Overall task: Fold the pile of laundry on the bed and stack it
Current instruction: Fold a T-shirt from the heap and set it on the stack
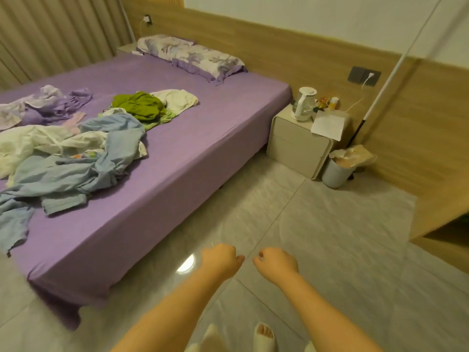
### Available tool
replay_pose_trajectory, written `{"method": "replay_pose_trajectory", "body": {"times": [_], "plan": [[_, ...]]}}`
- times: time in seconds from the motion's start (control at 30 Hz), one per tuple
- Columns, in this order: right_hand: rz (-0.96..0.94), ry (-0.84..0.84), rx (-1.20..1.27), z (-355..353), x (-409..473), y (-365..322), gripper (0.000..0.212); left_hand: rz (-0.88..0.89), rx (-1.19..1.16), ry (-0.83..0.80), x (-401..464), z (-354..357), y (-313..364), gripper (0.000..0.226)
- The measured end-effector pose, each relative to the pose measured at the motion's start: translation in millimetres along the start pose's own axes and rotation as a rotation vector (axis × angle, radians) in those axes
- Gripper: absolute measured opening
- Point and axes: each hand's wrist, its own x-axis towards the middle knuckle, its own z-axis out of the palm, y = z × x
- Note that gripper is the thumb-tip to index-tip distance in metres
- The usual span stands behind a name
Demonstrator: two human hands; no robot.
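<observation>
Neither hand has hold of anything: the left hand (220, 260) and right hand (278, 262) hang side by side over the glossy tiled floor (317, 237), fingers loosely curled, though from behind the knuckles I cannot tell how tightly they close.

Up and to the left of both hands, well apart from them, the laundry (76, 151) lies strewn on the bed (177, 153). Judging by how it lies, the task has not begun: nothing is folded, no stack exists, and every piece is left to do.

Closest to the hands is a pale blue garment (71, 174), thin and rumpled, with a ribbed hem and one limp end trailing toward the mattress edge. Tangled with it is a cream-white garment (38, 143), soft and creased. Farther off sit a bright green piece (139, 105), bunched into a mound, with a white cloth (177, 100) that looks thicker, perhaps towelling, just beside it. Farthest left is a crumpled lilac heap (50, 107), hard to tell from the smooth purple sheet beneath. All should handle as floppy fabric, needing to be shaken out flat before folding.
</observation>
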Motion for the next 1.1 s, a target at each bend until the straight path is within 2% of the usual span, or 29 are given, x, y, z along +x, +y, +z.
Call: {"method": "replay_pose_trajectory", "body": {"times": [0.37, 0.67, 0.93, 1.1], "plan": [[-0.087, -0.046, -0.141, -81, 95, 47, 0.028, -0.100, -0.014, 0.019, 77, -63, 53, 0.051], [-0.063, -0.062, -0.129, -120, 183, 40, 0.032, -0.077, -0.023, -0.030, 162, -110, 55, 0.045], [-0.023, 0.017, -0.103, -184, 267, 23, 0.030, -0.035, -0.068, 0.005, 250, -176, 45, 0.048], [-0.052, -0.007, -0.098, -199, 308, 15, 0.030, -0.034, -0.064, -0.002, 290, -197, 39, 0.046]]}}
